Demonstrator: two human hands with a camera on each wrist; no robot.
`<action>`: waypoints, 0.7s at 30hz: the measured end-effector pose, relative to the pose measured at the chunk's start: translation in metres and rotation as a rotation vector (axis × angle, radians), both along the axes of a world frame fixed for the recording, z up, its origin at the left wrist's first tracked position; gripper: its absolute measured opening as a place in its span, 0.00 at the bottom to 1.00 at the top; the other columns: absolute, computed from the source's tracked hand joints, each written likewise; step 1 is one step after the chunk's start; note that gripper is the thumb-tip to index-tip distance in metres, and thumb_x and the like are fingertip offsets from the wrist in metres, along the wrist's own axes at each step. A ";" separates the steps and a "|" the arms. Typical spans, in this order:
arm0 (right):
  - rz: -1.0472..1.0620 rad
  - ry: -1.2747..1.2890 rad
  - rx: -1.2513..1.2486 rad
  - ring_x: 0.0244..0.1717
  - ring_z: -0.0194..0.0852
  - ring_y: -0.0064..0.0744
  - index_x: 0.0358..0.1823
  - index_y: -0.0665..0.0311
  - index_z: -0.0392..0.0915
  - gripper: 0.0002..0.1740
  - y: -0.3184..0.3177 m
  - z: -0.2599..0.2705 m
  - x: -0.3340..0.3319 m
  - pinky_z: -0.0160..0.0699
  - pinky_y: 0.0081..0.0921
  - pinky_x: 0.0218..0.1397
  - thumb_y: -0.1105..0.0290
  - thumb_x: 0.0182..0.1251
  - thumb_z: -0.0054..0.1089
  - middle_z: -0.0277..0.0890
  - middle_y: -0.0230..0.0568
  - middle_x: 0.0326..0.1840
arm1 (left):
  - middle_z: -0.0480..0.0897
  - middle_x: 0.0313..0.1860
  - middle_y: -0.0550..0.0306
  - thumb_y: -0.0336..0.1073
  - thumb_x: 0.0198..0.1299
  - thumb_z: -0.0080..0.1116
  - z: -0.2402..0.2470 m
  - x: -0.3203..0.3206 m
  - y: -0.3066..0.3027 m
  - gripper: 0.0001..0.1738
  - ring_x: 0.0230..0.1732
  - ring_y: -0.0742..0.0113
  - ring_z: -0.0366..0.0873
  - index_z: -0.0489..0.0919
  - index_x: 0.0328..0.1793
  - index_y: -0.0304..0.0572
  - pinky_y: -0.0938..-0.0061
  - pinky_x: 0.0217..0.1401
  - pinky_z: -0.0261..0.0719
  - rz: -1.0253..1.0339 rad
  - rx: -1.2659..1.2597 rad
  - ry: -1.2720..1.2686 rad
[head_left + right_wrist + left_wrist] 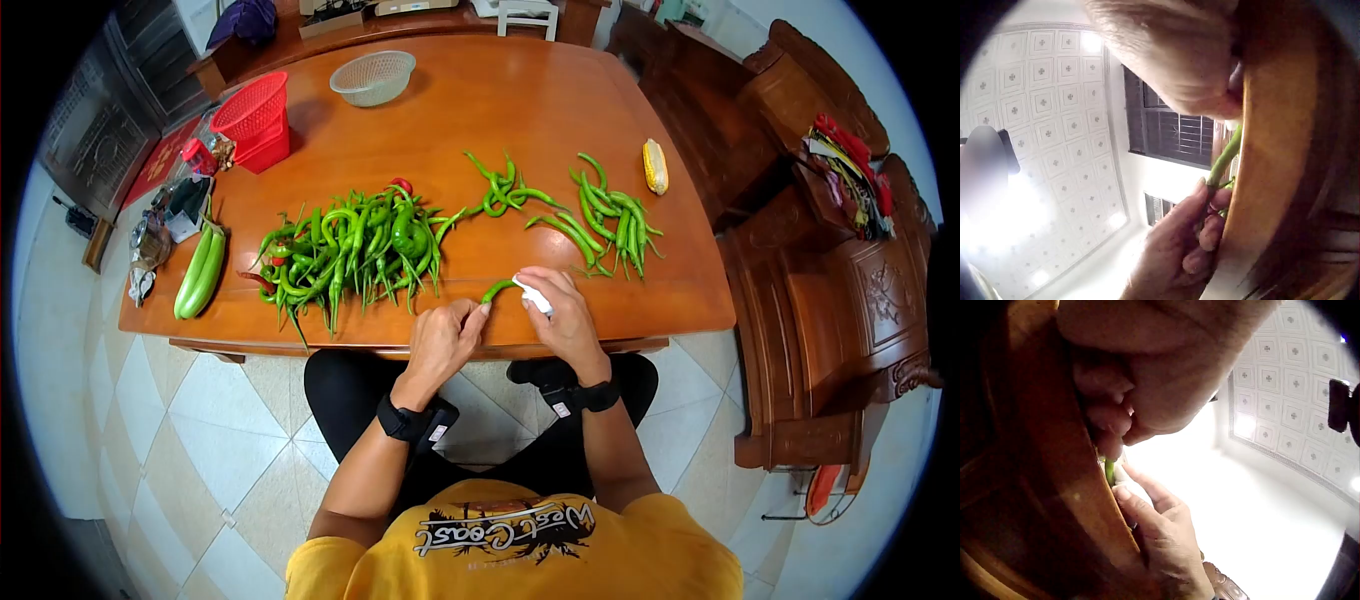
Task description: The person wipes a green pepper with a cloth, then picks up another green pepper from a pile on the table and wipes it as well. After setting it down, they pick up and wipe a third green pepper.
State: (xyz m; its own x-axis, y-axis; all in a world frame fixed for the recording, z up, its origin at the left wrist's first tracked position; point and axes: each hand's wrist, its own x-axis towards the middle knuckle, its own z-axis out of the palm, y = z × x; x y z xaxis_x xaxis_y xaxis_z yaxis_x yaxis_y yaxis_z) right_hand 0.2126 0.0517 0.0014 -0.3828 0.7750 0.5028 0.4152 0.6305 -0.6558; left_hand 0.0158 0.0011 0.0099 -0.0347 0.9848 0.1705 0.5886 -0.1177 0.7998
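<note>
Over the table's front edge, my left hand [443, 340] pinches one end of a curved green chili pepper [497, 289] between thumb and finger. At its other end my right hand [568, 318] holds a small white wad [535, 295], like tissue or cloth, against the chili. The right wrist view shows the chili [1227, 156] stretched between both hands, its stem end in the left fingers. To the left lies a big heap of green chilies [350, 245] with a few red ones. On the right are smaller groups of green chilies [630, 230].
Green eggplants [203, 270] lie at the table's left end, near a glass jar [150, 240]. Red baskets [252, 115] stand behind them, and a pale colander [373, 80] sits farther back. A corn cob [655, 167] lies near the right edge. Carved wooden seating [820, 330] flanks that side.
</note>
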 end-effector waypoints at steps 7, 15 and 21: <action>-0.295 0.192 -0.009 0.55 0.79 0.53 0.52 0.70 0.79 0.15 -0.004 -0.004 -0.008 0.77 0.37 0.59 0.80 0.64 0.60 0.79 0.53 0.54 | 0.83 0.22 0.53 0.42 0.67 0.60 -0.008 -0.010 0.002 0.15 0.22 0.59 0.80 0.86 0.36 0.38 0.66 0.29 0.76 -0.092 -0.118 -0.215; 0.022 0.193 -0.019 0.55 0.81 0.48 0.50 0.70 0.81 0.13 -0.011 0.003 -0.006 0.79 0.34 0.58 0.80 0.63 0.62 0.81 0.50 0.53 | 0.82 0.26 0.53 0.35 0.62 0.67 -0.010 -0.013 0.001 0.11 0.28 0.65 0.78 0.88 0.45 0.37 0.70 0.33 0.74 -0.174 0.016 -0.141; -0.190 0.105 -0.029 0.52 0.81 0.53 0.50 0.72 0.80 0.13 0.010 -0.004 0.002 0.79 0.36 0.56 0.80 0.65 0.58 0.81 0.53 0.51 | 0.82 0.26 0.52 0.35 0.57 0.70 -0.008 -0.015 0.000 0.10 0.26 0.61 0.79 0.89 0.44 0.41 0.69 0.31 0.74 -0.185 0.052 -0.128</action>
